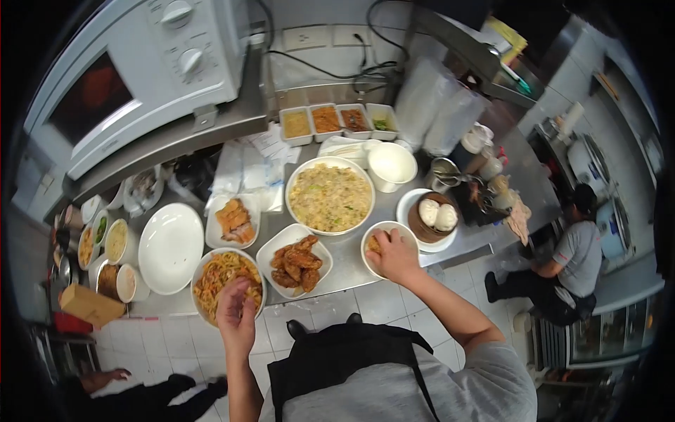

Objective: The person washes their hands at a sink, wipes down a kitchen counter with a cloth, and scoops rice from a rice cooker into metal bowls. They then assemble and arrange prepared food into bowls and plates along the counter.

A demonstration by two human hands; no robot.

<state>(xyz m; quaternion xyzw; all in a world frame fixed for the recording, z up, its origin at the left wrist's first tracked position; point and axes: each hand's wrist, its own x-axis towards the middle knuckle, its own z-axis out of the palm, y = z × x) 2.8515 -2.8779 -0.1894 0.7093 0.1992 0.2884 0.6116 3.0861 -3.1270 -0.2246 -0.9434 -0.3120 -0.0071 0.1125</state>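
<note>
Over the near edge of a bowl of noodles (211,278), my left hand (237,313) hangs with its fingers curled together; whether they pinch anything is too small to tell. My right hand (395,254) reaches over a small white bowl (367,266), its fingers bent down at the rim and partly covering the orange-brown food inside. Between the hands sits a square white dish of glazed fried chicken (297,264). Behind it stands a large bowl of fried rice (330,197). Two white buns (437,214) rest in a round steamer on a plate to the right.
An oval white plate (171,250) and a dish of sliced meat (235,221) lie left. Four sauce tubs (325,121) line the back below a microwave (140,77). An empty bowl (391,166) stands behind. One person (580,257) is at right, another (155,394) at lower left.
</note>
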